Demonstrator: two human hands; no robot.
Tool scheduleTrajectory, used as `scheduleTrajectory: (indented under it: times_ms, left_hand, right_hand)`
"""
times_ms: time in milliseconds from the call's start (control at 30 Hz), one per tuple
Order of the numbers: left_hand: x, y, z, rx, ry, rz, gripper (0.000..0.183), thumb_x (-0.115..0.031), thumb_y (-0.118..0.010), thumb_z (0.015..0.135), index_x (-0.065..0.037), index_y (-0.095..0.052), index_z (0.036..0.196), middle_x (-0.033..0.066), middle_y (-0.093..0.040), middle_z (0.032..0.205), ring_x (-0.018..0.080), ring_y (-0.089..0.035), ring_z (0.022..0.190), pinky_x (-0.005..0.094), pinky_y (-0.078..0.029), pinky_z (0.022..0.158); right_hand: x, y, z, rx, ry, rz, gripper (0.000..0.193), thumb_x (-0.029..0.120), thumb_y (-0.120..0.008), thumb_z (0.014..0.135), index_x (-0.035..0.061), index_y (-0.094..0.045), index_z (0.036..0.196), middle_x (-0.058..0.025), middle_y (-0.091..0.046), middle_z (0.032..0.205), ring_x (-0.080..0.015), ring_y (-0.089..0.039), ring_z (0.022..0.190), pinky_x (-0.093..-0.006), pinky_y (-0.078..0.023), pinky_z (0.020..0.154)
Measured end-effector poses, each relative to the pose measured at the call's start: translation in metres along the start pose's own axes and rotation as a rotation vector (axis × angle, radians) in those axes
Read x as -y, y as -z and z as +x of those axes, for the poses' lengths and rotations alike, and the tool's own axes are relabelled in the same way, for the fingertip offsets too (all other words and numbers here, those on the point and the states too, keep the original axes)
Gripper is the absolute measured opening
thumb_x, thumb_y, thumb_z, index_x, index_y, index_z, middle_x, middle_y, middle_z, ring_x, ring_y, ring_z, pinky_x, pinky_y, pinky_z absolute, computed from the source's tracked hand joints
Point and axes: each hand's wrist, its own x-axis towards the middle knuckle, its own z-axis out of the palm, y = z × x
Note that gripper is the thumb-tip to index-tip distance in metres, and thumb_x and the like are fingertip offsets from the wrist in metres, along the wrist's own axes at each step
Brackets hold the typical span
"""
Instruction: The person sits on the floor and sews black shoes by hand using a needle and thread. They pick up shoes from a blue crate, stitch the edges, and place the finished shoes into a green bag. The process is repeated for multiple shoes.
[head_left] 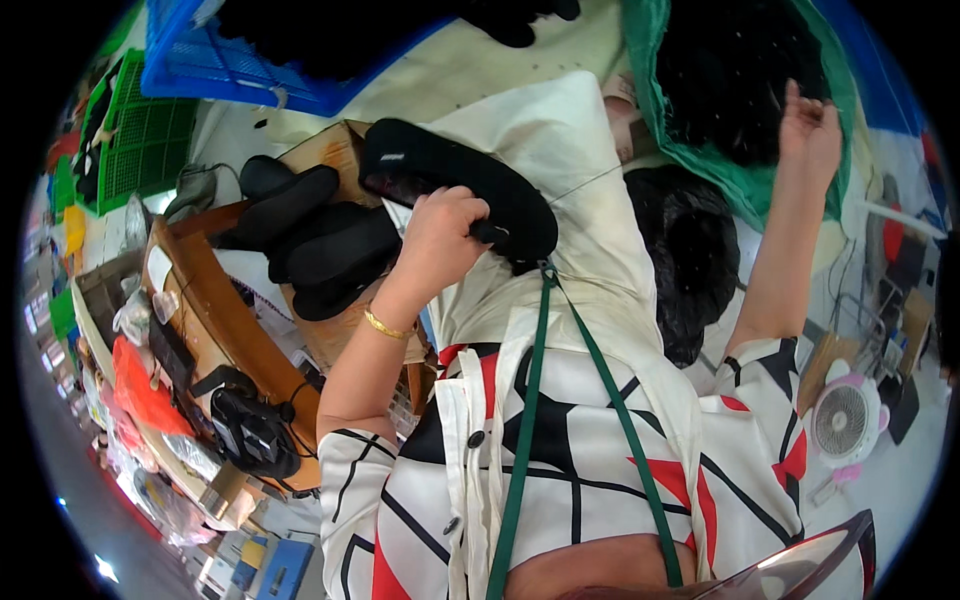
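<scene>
A black fabric shoe [505, 185] with a small pale mark on its side lies across my lap. My left hand [445, 240] is closed at its near edge, gripping it, and a short black rounded piece [489, 233] sticks out beside the fingers. From the shoe a thin thread [590, 187] runs off to the right and is lost against the dark background. Out to the right, my right hand [808, 130] is raised in front of a green sack [665, 110] of black items. Its fingers look pinched, but anything between them is too small to make out.
Several black shoes [335, 245] are piled on a cardboard box [340, 150] to the left. Beyond stand a blue crate [190, 70] and a green crate [150, 130]. A wooden table [225, 320] bears a black bag [245, 430]. To the right are a black plastic bag [690, 260] and a fan [845, 420].
</scene>
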Motion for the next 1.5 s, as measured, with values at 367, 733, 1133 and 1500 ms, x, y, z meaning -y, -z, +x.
scheduleTrajectory:
  times_ms: [367,733,1133,1500]
  left_hand:
    - [-0.028,-0.041,-0.008,-0.098,0.027,0.13,0.031,-0.014,-0.073,0.08,-0.005,-0.06,0.107,0.0138,-0.062,0.089,0.0342,-0.06,0.084,0.0419,-0.048,0.072]
    - [-0.022,-0.079,-0.018,-0.026,0.348,-0.454,0.037,-0.015,-0.072,0.089,0.001,-0.048,0.112,0.0055,-0.06,0.081,0.0113,-0.054,0.071,0.0267,-0.046,0.064]
    - [-0.01,-0.09,-0.043,-0.234,0.523,-0.806,0.021,-0.011,-0.069,0.09,0.0,-0.06,0.105,0.0048,-0.065,0.085,0.011,-0.058,0.069,0.0228,-0.049,0.064]
    - [-0.003,-0.082,-0.039,-0.071,0.835,-1.634,0.016,-0.014,-0.056,0.098,0.0,-0.059,0.104,0.011,-0.066,0.087,0.0152,-0.061,0.067,0.0246,-0.052,0.058]
  right_hand:
    - [-0.002,0.08,-0.028,0.129,0.436,-0.631,0.017,0.013,-0.059,0.098,-0.0035,-0.057,0.103,-0.0074,-0.064,0.08,-0.0137,-0.062,0.073,-0.025,-0.052,0.074]
    - [0.037,0.088,-0.006,0.066,0.706,-1.421,0.023,0.022,-0.058,0.099,-0.0003,-0.06,0.105,-0.0055,-0.069,0.085,-0.0118,-0.066,0.076,-0.0238,-0.051,0.073]
    - [-0.075,0.051,-0.201,0.789,-0.671,-0.782,0.016,0.016,-0.064,0.096,0.0072,-0.068,0.108,0.0022,-0.063,0.074,-0.0038,-0.057,0.061,-0.0209,-0.047,0.055]
    - [-0.101,0.016,-0.285,1.167,-0.314,-1.116,0.014,0.019,-0.058,0.092,0.011,-0.065,0.101,-0.0119,-0.068,0.081,-0.0316,-0.066,0.071,-0.0384,-0.052,0.063]
